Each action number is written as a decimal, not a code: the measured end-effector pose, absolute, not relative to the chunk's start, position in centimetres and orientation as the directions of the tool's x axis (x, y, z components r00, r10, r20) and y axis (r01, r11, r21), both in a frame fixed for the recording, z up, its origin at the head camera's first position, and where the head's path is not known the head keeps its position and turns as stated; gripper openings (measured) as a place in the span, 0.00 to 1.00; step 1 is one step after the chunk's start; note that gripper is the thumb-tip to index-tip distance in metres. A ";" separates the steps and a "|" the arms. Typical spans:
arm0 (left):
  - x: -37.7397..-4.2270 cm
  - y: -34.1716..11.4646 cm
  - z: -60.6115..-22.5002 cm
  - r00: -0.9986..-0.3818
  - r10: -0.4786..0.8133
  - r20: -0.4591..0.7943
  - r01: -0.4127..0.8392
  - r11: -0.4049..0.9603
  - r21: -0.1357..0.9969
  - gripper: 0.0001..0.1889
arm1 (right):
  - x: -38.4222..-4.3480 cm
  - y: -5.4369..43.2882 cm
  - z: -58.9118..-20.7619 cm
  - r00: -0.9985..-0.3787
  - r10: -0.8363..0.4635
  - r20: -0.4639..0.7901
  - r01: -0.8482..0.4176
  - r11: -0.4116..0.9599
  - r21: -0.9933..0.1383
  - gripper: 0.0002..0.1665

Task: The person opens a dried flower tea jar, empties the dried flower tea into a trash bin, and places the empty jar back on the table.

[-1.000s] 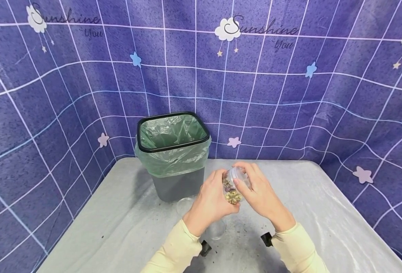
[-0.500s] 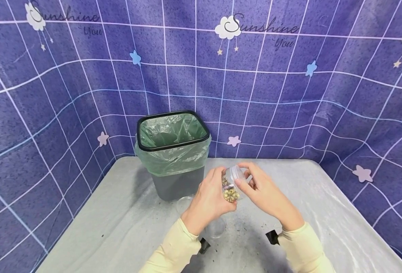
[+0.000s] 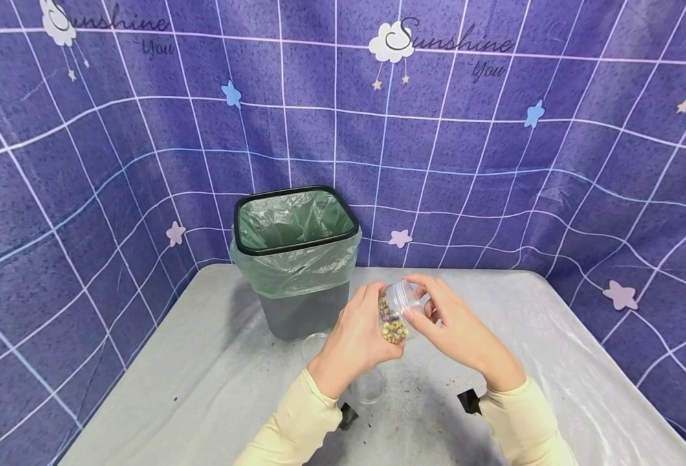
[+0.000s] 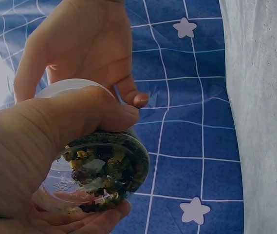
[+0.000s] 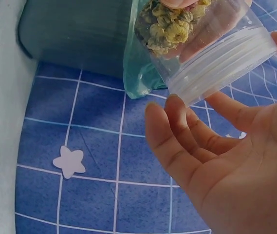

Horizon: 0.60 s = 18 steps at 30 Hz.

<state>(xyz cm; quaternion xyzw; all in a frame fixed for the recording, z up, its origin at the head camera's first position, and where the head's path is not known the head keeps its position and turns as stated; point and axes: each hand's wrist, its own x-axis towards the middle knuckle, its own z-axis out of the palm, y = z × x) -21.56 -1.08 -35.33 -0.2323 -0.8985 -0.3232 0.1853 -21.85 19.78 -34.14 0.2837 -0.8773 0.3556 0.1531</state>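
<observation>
My left hand (image 3: 351, 340) grips a clear plastic jar (image 5: 216, 29), which lies tilted on its side above the table. Dried yellow flower buds (image 5: 170, 29) and darker dried bits fill part of it. The ribbed clear lid (image 3: 402, 296) faces right, towards my right hand (image 3: 465, 333). Thumb and fingertips of that hand pinch the lid's edge, the other fingers bent behind it. Through the jar's round base (image 4: 94, 180), the left wrist view shows mixed dark, yellow and purple pieces. From the head camera, the left fingers hide the jar's far side.
A grey bin (image 3: 305, 310) with a green liner (image 3: 296, 275) stands at back left. On the table (image 3: 203, 388) lie a clear round piece (image 3: 314, 348), another clear round container (image 3: 369, 386) and scattered dark crumbs. Purple patterned cloth (image 3: 436, 149) hangs around the table.
My right hand has shifted slightly right and loosened its wrap around the lid to a fingertip hold. The left hand and jar have moved slightly left.
</observation>
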 end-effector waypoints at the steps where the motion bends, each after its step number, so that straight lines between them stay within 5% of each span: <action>1: -21.6 -1.1 -35.3 -0.824 0.298 0.483 0.537 0.682 0.496 0.49 | -21.8 19.8 -34.1 -0.792 -0.391 0.468 -0.606 0.588 -0.536 0.33; 18: -21.5 -1.3 -35.1 -0.821 0.308 0.480 0.544 0.678 0.494 0.51 | -21.6 20.4 -33.8 -0.731 -0.471 0.494 -0.682 0.533 -0.501 0.39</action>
